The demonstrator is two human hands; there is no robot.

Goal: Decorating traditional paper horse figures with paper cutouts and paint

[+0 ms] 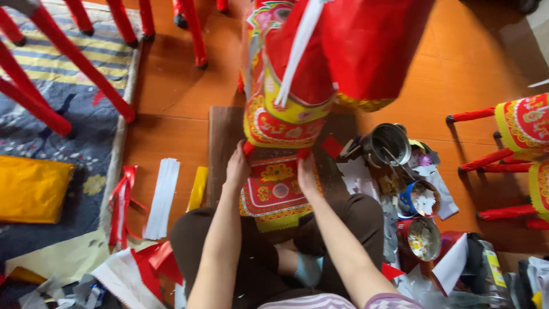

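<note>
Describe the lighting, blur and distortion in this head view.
Head view: soft daylight with a pale sheen on the orange floor at upper right; the big red paper figure near the lens looks soft and oversized; the red legs at upper left splay from wide-angle distortion; both the left hand and right hand are fairly sharp.

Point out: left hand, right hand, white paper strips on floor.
left hand (237, 167), head view, back of hand.
right hand (306, 171), head view, back of hand.
white paper strips (162, 197), head view, middle of stack.

Paper figure (320, 63) cut off at top edge, both hands' fingertips hidden under its base
</note>
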